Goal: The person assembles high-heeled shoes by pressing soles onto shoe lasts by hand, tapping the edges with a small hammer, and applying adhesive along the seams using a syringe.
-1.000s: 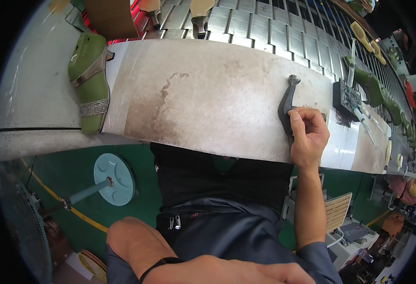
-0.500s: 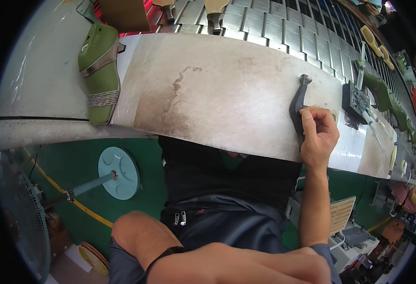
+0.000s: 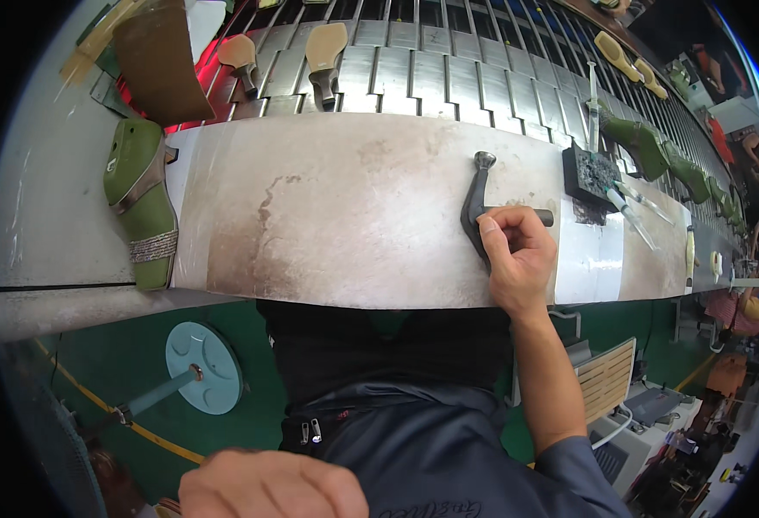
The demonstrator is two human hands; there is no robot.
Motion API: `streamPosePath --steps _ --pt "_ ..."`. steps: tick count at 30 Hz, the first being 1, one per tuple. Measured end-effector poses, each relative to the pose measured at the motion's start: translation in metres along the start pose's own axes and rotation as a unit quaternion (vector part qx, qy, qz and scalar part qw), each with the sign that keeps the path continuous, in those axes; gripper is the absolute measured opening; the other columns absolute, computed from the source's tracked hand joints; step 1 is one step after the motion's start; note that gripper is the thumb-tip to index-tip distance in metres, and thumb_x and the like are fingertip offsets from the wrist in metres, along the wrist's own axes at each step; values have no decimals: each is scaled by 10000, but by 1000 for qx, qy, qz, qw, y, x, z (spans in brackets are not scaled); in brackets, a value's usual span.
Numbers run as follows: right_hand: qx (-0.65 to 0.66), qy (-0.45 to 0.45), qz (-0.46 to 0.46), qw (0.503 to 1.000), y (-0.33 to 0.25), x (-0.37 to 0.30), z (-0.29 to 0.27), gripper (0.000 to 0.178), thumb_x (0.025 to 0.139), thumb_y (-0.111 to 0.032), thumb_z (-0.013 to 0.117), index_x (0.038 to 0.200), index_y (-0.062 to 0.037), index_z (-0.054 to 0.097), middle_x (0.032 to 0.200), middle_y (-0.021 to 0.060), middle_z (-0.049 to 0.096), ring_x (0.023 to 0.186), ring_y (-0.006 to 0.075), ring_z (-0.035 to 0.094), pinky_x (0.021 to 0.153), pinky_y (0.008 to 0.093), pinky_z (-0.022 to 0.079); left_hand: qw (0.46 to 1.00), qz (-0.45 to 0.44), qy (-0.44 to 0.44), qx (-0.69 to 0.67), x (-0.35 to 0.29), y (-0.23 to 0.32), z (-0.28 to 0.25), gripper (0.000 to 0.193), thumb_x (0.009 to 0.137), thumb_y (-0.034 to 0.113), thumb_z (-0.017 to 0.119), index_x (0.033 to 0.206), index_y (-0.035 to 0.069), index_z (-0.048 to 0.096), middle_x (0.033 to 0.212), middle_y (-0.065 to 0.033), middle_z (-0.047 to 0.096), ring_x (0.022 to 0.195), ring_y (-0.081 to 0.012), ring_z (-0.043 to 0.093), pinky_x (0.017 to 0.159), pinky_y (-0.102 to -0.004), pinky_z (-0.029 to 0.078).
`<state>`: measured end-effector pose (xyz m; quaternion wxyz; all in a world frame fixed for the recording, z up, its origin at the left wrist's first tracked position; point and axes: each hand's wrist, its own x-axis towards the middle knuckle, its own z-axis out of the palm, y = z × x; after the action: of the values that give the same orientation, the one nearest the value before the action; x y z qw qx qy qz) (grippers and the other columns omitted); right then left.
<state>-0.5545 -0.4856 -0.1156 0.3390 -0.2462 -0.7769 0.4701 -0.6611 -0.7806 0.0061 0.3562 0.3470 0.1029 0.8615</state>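
My right hand (image 3: 524,263) is over the white, stained work board (image 3: 336,216), thumb and forefinger closed round the handle of a black hammer (image 3: 474,203) close to its head. The hammer's round metal face points away from me, and the handle end sticks out past my knuckles. My left hand (image 3: 276,488) is low at the front edge of the view, in front of my body, with its fingers curled. What it holds, if anything, is hidden. On the left end of the board lies a green shoe last (image 3: 146,203) with a plain strap and a glittery one.
A black block (image 3: 591,175) with syringes (image 3: 634,220) stands right of the hammer. Behind the board runs a metal slatted conveyor (image 3: 397,73) carrying tan soles with heels (image 3: 326,52) and, farther right, green lasts (image 3: 638,142). A blue round-based stand (image 3: 205,367) is below left.
The view has shifted, so the board sits further left and lower. My left forearm has drawn back, and its curled hand now shows. My right hand remains at the hammer, with more handle visible.
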Motion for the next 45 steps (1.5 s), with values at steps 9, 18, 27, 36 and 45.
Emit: streamPosePath --steps 9,18,27,36,45 --pt "-169 -105 -248 948 -46 71 64 122 871 -76 776 898 -27 667 825 108 704 714 252 685 660 337 548 996 68 1 -50 -8 28 5 368 1087 234 627 750 122 532 644 -38 649 762 -187 755 945 -393 566" --pt "-419 -178 -184 871 27 218 198 635 917 -402 701 1438 -50 613 1292 210 721 1257 397 651 1058 476 508 999 38 13 -26 -40 72 1 452 1103 179 562 657 158 488 632 -43 625 761 -183 756 966 -376 589" --pt "-430 -237 -159 856 28 231 217 673 885 -579 736 1363 -108 699 1147 196 773 1089 365 733 957 454 561 940 270 102 184 -62 51 19 385 825 -252 643 629 65 544 641 -38 640 698 -125 716 836 -195 602" --pt "-385 -201 -88 896 21 231 205 412 834 -377 779 1098 -61 780 989 158 796 989 317 761 899 414 580 758 572 1 313 -18 13 7 352 883 -200 537 649 60 568 656 -26 596 739 -108 686 913 -196 562" --pt "-104 -89 -4 991 -5 169 90 266 879 -248 795 958 -1 734 755 26 694 671 80 604 618 258 471 757 596 -34 264 -22 6 13 258 956 -78 519 781 100 585 683 0 589 721 -116 655 965 -250 523"
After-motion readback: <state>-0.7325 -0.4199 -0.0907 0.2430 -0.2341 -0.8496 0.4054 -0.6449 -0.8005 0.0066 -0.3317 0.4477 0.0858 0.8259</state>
